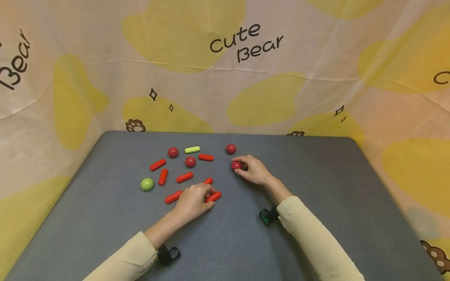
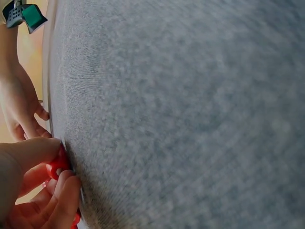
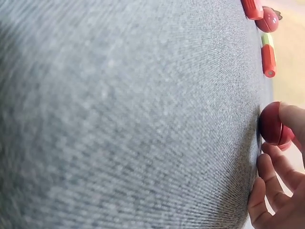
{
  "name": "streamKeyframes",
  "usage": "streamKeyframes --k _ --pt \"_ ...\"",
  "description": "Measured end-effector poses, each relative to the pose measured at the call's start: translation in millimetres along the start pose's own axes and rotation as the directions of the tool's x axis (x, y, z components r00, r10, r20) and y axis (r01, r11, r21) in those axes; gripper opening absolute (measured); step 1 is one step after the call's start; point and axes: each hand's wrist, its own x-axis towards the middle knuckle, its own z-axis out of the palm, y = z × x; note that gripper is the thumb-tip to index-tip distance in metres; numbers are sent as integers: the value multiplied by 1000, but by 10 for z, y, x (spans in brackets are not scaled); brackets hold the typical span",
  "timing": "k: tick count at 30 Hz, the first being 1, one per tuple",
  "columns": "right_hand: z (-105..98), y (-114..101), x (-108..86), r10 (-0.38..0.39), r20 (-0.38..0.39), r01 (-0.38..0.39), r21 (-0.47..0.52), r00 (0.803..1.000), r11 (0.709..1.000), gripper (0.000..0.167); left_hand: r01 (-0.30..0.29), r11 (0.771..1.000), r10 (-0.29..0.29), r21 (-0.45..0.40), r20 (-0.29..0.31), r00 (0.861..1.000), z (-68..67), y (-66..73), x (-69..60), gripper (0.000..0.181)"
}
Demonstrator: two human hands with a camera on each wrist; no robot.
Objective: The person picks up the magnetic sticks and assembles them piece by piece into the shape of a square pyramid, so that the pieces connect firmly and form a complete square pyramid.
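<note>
- A red stick (image 1: 214, 196) is pinched at the left hand's (image 1: 192, 200) three o'clock.
- A red ball (image 1: 235, 166) is gripped at the right hand's (image 1: 256, 171) nine o'clock.
- The grey table (image 1: 323, 179) is backed at twelve o'clock by printed cloth (image 1: 197, 88).

My arms (image 1: 313, 234) reach forward, angled inward, left hand (image 1: 193, 200) in a pinch nearer me, right hand (image 1: 256, 171) also pinching, farther out.

red sticks (image 1: 213, 196), crimson balls (image 1: 236, 166), yellow-blotched backdrop (image 1: 263, 99)
</note>
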Motion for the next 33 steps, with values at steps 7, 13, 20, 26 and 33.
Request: streamKeyframes --k 7,13,20,26,33 --pt "15 -7 -11 -1 -31 1 -8 1000 1000 34 -32 999 32 15 5 999 14 0 -1 17" --pt "38 -8 -17 10 -46 -10 0 999 1000 33 -59 998 59 15 1 998 10 1 1 17" --pt "23 -28 -63 21 -61 -19 31 998 999 33 -92 995 92 31 -20 996 -8 6 14 17" --pt "-31 -63 -125 40 -43 -37 79 998 996 33 -105 994 106 22 -41 994 -30 36 51 17" --pt "-104 -89 -235 72 -3 -71 119 997 990 33 -84 996 85 7 -46 995 -33 76 139 19"
